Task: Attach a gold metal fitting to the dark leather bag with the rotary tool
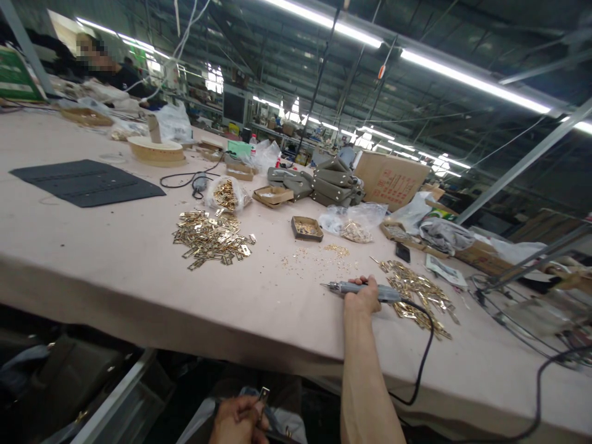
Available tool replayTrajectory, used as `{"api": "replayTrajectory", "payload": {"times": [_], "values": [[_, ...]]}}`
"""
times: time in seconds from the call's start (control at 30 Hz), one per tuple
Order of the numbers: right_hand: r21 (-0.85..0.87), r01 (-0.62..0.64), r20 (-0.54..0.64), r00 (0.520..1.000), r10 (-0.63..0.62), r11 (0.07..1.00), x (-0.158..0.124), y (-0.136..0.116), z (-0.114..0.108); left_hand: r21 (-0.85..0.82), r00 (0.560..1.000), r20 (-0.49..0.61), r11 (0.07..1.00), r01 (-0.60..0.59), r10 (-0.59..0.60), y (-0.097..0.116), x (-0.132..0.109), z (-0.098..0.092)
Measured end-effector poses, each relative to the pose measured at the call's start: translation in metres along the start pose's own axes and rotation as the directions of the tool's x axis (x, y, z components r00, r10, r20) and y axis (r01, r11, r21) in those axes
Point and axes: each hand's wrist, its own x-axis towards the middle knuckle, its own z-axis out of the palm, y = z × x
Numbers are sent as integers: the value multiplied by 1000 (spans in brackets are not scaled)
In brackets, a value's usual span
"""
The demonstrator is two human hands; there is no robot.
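Observation:
My right hand is closed around a grey electric screwdriver just above the table, its bit pointing left and a black cord trailing from its rear. Low in the view, below the table edge, my left hand has its fingers closed on a small gold metal plate. Dark material and something pale lie around that hand, too dim to make out. Right of the screwdriver spreads a pile of gold metal plates. Another pile of such plates lies left of centre, spilling from a plastic bag.
A small box of tiny gold parts stands mid-table, with loose bits near it. Stacked grey-green pieces, a cardboard box and a black phone-like object are behind. A black sheet lies left. A person is far left.

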Motion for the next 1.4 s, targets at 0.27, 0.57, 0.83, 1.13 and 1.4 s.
{"api": "replayTrajectory", "payload": {"times": [0.27,0.57,0.83,1.13,1.4], "values": [[-16,11,3,1000,-11,1000,1,0,-1,23,1000,15,1000,10,-10,-10,6,-4],[-1,-11,-19,1000,11,1000,-3,-2,1,-5,1000,-1,1000,-6,6,-8,3,-1],[13,-22,-37,999,23,1000,-7,-5,3,-18,1000,-19,1000,9,-9,-4,1,2],[60,-90,73,994,85,994,-22,-21,-2,-9,1000,20,1000,2,-2,-14,8,-3],[96,-176,334,933,135,980,-64,-77,-49,-42,999,43,998,35,-33,-11,8,0]]}}
